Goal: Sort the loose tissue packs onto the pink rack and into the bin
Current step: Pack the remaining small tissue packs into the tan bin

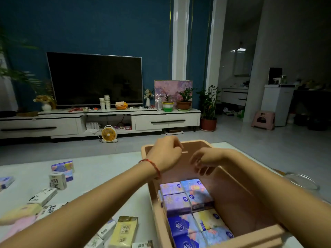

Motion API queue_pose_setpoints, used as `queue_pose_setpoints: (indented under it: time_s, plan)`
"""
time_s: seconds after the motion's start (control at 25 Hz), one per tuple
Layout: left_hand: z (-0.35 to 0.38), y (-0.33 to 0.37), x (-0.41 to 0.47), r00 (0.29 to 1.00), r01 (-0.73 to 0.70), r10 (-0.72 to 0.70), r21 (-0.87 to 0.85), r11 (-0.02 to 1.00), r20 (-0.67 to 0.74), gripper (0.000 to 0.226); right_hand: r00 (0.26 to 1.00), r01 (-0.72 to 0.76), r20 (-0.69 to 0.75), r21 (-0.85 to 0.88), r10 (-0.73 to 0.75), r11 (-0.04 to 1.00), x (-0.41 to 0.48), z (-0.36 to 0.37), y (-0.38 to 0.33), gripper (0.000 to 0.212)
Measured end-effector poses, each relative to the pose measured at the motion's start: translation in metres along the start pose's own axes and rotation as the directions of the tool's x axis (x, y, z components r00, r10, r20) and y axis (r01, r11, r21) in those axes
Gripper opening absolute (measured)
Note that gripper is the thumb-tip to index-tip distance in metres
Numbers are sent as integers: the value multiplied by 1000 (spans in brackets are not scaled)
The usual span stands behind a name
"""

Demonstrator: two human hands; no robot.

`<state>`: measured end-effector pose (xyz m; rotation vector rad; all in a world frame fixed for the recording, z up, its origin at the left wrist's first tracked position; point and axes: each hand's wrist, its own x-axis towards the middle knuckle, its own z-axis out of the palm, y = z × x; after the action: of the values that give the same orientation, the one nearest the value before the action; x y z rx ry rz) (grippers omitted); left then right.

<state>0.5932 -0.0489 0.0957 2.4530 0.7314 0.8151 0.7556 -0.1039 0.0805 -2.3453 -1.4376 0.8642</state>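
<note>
1. The left hand [163, 154], with a thin red string bracelet [152, 164] at the wrist, hangs above the far left corner of the peach-pink rectangular plastic bin [238, 197]. Knuckles are up and the fingers are curled in toward the palm. The palm side is hidden, so I cannot tell whether it pinches anything.
2. The right hand [206, 159] is just beside the left, apart from it, over the far half of the bin. Its fingers hang loosely curled, pointing down, and are blurred. Nothing is seen in them.
3. The bin stands on the white table top [107, 172], right of centre. Its near half holds the blue-and-purple printed tissue packs [188, 203], set side by side in rows and touching one another. These lie below both hands and nearer the camera, well apart from the fingers.
4. Loose packs lie on the table left of the bin, none touching either hand:
   - a pale yellow wrapped tissue pack [123, 231] just beside the bin's near left wall, under the left forearm;
   - an upright white pack with black print [57, 180] further left;
   - a purple-and-yellow pack [62, 166] behind that one;
   - a soft pink pack [23, 224] at the near left edge.
5. A clear glass bowl [302, 181] sits right of the bin, beyond the right forearm.
</note>
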Motion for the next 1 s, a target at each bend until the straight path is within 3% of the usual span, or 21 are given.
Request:
queue_pose_setpoints:
  time_s: [0.08,0.16,0.24,0.4,0.52,0.64,0.8,0.88,1.0]
  plan:
    - [-39,-22,-31,1000,-11,12,67,998,-9,25,980,130,-172,170,-100,977,-23,-16,-15,28]
    - [-76,-50,-65,998,64,-67,137,988,17,27,959,214,-225,184,-171,959,-50,-19,-42,25]
    - [-107,-88,-97,982,181,-189,190,965,24,28,944,283,-177,-1,-279,959,-72,-4,-83,22]
    - [-140,-148,-147,952,289,-305,261,921,21,31,885,450,9,-268,-465,852,-102,49,-171,23]
    - [-146,-182,-183,936,349,-352,218,912,-25,30,876,459,116,-494,-467,738,-92,95,-221,31]
    - [-150,-228,-214,912,403,-400,15,915,-87,34,901,407,159,-637,-404,655,-56,136,-250,34]
    - [-151,-289,-230,847,468,-486,-134,874,-215,36,917,392,192,-585,-349,709,16,178,-278,32]
    - [-148,-315,-217,824,462,-504,-208,862,-259,37,901,408,73,-479,-428,777,62,201,-287,36]
    - [-134,-341,-192,761,441,-559,-370,818,-329,34,810,415,-347,-231,-474,880,129,234,-297,38]
